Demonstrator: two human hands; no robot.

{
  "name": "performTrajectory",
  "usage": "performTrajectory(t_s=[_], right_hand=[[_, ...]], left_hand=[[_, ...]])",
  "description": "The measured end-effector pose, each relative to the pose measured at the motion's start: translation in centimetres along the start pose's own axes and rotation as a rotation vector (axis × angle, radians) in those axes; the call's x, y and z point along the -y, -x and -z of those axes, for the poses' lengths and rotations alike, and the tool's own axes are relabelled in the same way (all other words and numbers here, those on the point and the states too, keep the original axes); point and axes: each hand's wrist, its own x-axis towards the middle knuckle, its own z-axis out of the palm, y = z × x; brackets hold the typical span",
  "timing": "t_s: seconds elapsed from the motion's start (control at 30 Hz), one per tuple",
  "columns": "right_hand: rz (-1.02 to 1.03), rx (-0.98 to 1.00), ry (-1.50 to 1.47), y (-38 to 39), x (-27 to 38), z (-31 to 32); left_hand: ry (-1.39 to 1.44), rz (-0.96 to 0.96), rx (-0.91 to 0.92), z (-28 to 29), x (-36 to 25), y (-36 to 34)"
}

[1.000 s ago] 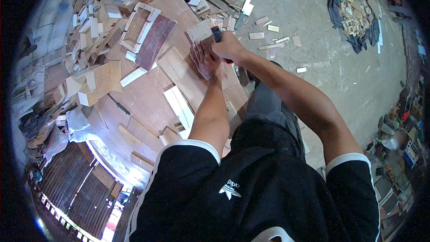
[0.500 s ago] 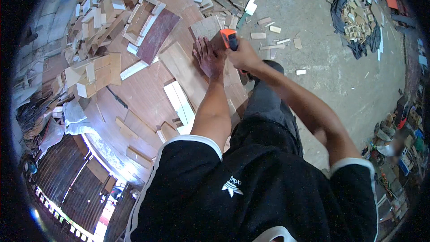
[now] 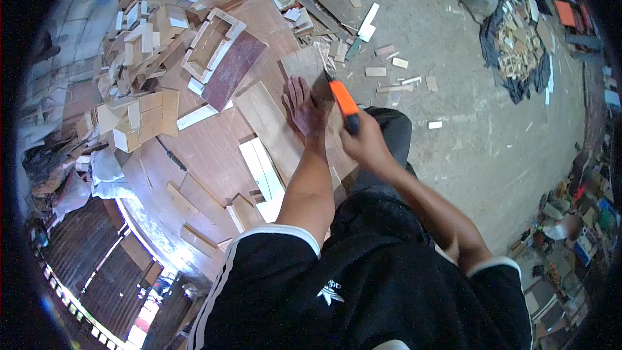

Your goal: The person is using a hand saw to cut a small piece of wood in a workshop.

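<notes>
My left hand (image 3: 304,109) lies flat with its fingers stretched out, pressing on a wooden board (image 3: 302,62) at the edge of the work surface. In my right hand (image 3: 367,144) is the handle of a hand saw (image 3: 344,98), orange with black. The saw stands at the board's right side, pointing away from me. Its blade is thin and hard to make out, so I cannot tell how deep it sits in the wood. Beside my left forearm lies a long plank (image 3: 262,111), with white strips (image 3: 261,165) nearer me.
Wooden box frames (image 3: 214,45) and a dark red panel (image 3: 234,68) cover the left of the plywood surface (image 3: 214,129). Offcuts (image 3: 376,72) litter the concrete floor (image 3: 466,162) to the right. A dark sack of scraps (image 3: 518,42) lies at the far right.
My right hand has drawn the saw back toward my body, and more of its orange part shows. My left hand stays flat on the board. The whole view has shifted slightly.
</notes>
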Motion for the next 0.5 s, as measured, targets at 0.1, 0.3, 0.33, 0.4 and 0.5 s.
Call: performTrajectory(t_s=[0.1,0.3,0.33,0.4,0.5], right_hand=[[0.211,-0.029,-0.115,-5.1,-4.9,-4.3],[0.114,0.074,-0.077,4.5,-2.4,-0.8],[0.141,0.011,-0.131,7.0,-0.9,0.6],[-0.057,0.165,-0.206,9.8,0.6,2.3],[0.044,0.094,-0.157,6.7,-1.1,0.8]], left_hand=[[0.029,0.014,0.043,0.0,0.4,0.1],[-0.026,-0.007,0.036,0.7,0.1,0.3],[-0.034,-0.026,0.005,0.6,-0.1,0.1],[-0.006,0.024,0.060,0.7,-0.3,0.1],[-0.013,-0.014,0.076,0.6,0.0,0.0]])
